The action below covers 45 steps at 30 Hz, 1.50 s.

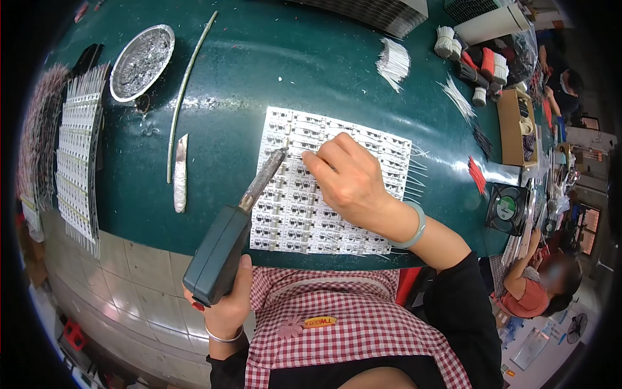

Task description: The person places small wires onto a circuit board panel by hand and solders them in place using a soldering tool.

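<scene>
A white circuit board panel (275, 223) with rows of small dark parts lies on the green table, thin white wires sticking out at its right edge. My left hand (231, 298) is wrapped round the handle of a dark green soldering iron (220, 249), whose tip is over the upper left part of the panel. Just right of that tip, my right hand (346, 175) is over the panel with its fingers curled and pinched; what they hold, if anything, is too small to make out.
A metal bowl (142, 63) of solder scraps, a long thin rod (191, 78) and a wrapped strip (181, 175) lie left. Wired panels (79, 155) stand far left. White wires (393, 63), red wires (476, 175), a cardboard box (510, 129) and a fan (506, 207) are right. Co-workers (544, 282) sit beyond.
</scene>
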Each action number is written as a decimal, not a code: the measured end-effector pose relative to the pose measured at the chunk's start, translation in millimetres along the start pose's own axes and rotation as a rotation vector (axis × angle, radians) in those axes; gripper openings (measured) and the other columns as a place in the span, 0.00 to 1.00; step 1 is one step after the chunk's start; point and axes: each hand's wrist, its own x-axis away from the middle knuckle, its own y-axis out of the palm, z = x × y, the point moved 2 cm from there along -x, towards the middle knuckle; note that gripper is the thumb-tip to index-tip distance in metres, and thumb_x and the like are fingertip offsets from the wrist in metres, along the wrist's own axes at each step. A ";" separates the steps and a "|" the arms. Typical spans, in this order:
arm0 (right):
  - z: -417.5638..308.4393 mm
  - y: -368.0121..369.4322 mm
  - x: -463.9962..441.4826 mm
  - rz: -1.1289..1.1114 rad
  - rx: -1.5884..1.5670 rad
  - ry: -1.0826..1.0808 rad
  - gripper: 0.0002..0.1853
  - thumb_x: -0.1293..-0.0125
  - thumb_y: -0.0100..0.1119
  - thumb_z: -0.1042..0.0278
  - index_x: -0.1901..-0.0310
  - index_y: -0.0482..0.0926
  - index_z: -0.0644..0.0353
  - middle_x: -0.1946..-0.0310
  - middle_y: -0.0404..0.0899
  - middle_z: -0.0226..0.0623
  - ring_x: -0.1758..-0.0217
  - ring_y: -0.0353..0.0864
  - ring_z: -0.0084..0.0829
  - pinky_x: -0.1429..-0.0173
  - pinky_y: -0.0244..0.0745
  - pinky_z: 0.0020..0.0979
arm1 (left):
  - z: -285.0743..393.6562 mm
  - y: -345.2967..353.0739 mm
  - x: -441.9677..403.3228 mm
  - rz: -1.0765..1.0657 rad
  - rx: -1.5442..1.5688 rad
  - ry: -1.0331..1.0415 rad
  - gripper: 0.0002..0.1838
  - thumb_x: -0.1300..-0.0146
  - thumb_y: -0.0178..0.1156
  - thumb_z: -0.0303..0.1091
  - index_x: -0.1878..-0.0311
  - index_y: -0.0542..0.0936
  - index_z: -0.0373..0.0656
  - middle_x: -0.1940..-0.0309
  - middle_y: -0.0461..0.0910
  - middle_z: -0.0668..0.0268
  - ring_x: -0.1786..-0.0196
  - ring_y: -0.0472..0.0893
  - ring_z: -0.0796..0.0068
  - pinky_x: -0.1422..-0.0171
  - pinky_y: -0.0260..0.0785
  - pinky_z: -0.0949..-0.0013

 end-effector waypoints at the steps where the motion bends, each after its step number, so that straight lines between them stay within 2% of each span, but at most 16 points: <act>1: -0.1 -0.4 0.1 0.004 -0.002 0.001 0.15 0.53 0.64 0.77 0.60 0.82 0.68 0.68 0.74 0.37 0.64 0.74 0.34 0.63 0.76 0.31 | 1.6 0.6 -1.2 0.008 -0.027 0.051 0.15 0.45 0.79 0.28 0.57 0.88 0.33 0.65 0.87 0.59 0.69 0.85 0.67 0.64 0.76 0.67; 2: -0.7 -1.2 -0.1 0.006 -0.004 0.004 0.15 0.53 0.64 0.77 0.59 0.82 0.68 0.68 0.74 0.37 0.64 0.74 0.34 0.64 0.76 0.31 | 3.1 0.0 -2.0 0.014 -0.055 0.101 0.14 0.45 0.79 0.28 0.57 0.88 0.33 0.66 0.88 0.60 0.70 0.85 0.67 0.65 0.76 0.67; 5: -2.4 -11.3 1.9 -0.032 -0.005 0.035 0.16 0.52 0.64 0.77 0.58 0.83 0.69 0.68 0.75 0.37 0.64 0.75 0.34 0.64 0.75 0.31 | -1.5 -5.3 0.0 -0.090 -0.125 0.193 0.20 0.41 0.74 0.18 0.45 0.84 0.30 0.53 0.88 0.59 0.58 0.85 0.75 0.55 0.78 0.72; 11: -16.7 -38.9 -3.7 -0.012 -0.025 0.033 0.17 0.52 0.65 0.76 0.58 0.83 0.68 0.69 0.75 0.35 0.63 0.76 0.34 0.65 0.72 0.31 | -1.5 -9.0 0.3 -0.105 0.026 -0.002 0.20 0.42 0.73 0.18 0.45 0.84 0.30 0.53 0.88 0.59 0.56 0.86 0.73 0.50 0.79 0.70; 14: -16.2 -28.6 -3.3 0.015 -0.045 0.011 0.16 0.52 0.64 0.76 0.58 0.83 0.67 0.69 0.75 0.35 0.64 0.76 0.34 0.65 0.72 0.32 | 2.1 -5.9 -0.4 -0.078 0.016 0.063 0.20 0.43 0.73 0.18 0.45 0.84 0.30 0.54 0.88 0.59 0.57 0.86 0.74 0.52 0.79 0.71; 17: -10.4 -13.9 -0.6 0.021 -0.039 0.003 0.16 0.52 0.64 0.76 0.58 0.83 0.66 0.69 0.75 0.34 0.64 0.76 0.33 0.64 0.72 0.32 | 5.5 -1.6 -1.4 0.016 -0.011 0.092 0.14 0.44 0.78 0.27 0.55 0.88 0.32 0.65 0.88 0.59 0.70 0.85 0.68 0.63 0.77 0.68; 20: -6.1 -4.4 3.7 0.024 -0.031 0.005 0.15 0.52 0.63 0.77 0.59 0.83 0.66 0.69 0.75 0.34 0.64 0.75 0.33 0.64 0.72 0.32 | 1.1 -3.7 0.2 -0.010 -0.099 0.161 0.14 0.44 0.79 0.27 0.56 0.88 0.33 0.65 0.88 0.60 0.70 0.84 0.67 0.62 0.77 0.67; 23: -6.2 -1.4 5.1 0.021 -0.029 0.011 0.14 0.51 0.63 0.77 0.59 0.83 0.65 0.69 0.75 0.34 0.63 0.75 0.33 0.63 0.72 0.31 | -2.9 -2.7 2.8 -0.013 -0.049 0.099 0.15 0.45 0.79 0.27 0.56 0.88 0.34 0.64 0.88 0.60 0.70 0.84 0.66 0.62 0.77 0.66; 26: -6.1 0.0 5.1 0.020 -0.018 0.007 0.14 0.51 0.63 0.77 0.59 0.83 0.66 0.69 0.74 0.34 0.63 0.75 0.33 0.63 0.72 0.31 | -9.8 -1.1 5.3 0.005 -0.098 0.150 0.15 0.45 0.78 0.26 0.55 0.87 0.33 0.64 0.87 0.59 0.69 0.85 0.65 0.60 0.78 0.66; 29: -6.1 0.2 5.1 0.014 -0.009 0.000 0.14 0.51 0.63 0.77 0.59 0.83 0.66 0.69 0.74 0.34 0.63 0.75 0.33 0.63 0.72 0.31 | -7.9 -4.0 1.2 -0.136 -0.036 0.051 0.14 0.44 0.76 0.24 0.55 0.86 0.32 0.63 0.87 0.57 0.66 0.86 0.66 0.59 0.79 0.66; 32: -6.9 -0.1 4.5 0.017 -0.009 -0.008 0.14 0.51 0.63 0.77 0.60 0.82 0.67 0.68 0.74 0.34 0.62 0.75 0.33 0.63 0.72 0.31 | -5.5 -3.9 0.3 -0.150 -0.070 0.101 0.12 0.43 0.74 0.21 0.56 0.86 0.31 0.62 0.87 0.56 0.65 0.87 0.67 0.58 0.79 0.67; 38: -6.9 0.3 4.8 0.022 -0.001 -0.016 0.14 0.51 0.63 0.76 0.60 0.82 0.67 0.69 0.74 0.34 0.62 0.75 0.33 0.63 0.72 0.31 | 10.1 -2.0 -5.5 -0.181 -0.040 0.032 0.11 0.43 0.73 0.21 0.57 0.85 0.29 0.63 0.87 0.56 0.65 0.87 0.66 0.59 0.79 0.67; 41: -7.1 0.6 4.1 0.032 0.002 -0.020 0.14 0.51 0.63 0.76 0.60 0.82 0.67 0.69 0.73 0.34 0.62 0.75 0.33 0.63 0.72 0.31 | 2.2 -3.4 -3.5 -0.170 -0.103 0.160 0.12 0.43 0.73 0.21 0.57 0.85 0.30 0.63 0.87 0.56 0.66 0.87 0.66 0.61 0.78 0.67; 44: -8.0 -0.1 3.8 0.027 0.006 -0.014 0.14 0.50 0.63 0.76 0.60 0.82 0.67 0.69 0.73 0.34 0.62 0.75 0.33 0.63 0.73 0.31 | -5.0 -4.9 5.9 -0.058 -0.033 0.071 0.13 0.43 0.75 0.23 0.56 0.86 0.30 0.64 0.88 0.57 0.67 0.87 0.67 0.62 0.78 0.67; 45: -8.1 -0.3 3.9 0.022 0.007 -0.012 0.14 0.50 0.63 0.76 0.60 0.82 0.67 0.69 0.74 0.34 0.63 0.75 0.33 0.63 0.73 0.31 | -8.9 -5.7 8.3 -0.062 -0.034 0.079 0.14 0.42 0.74 0.21 0.53 0.85 0.30 0.63 0.87 0.59 0.69 0.84 0.71 0.64 0.75 0.70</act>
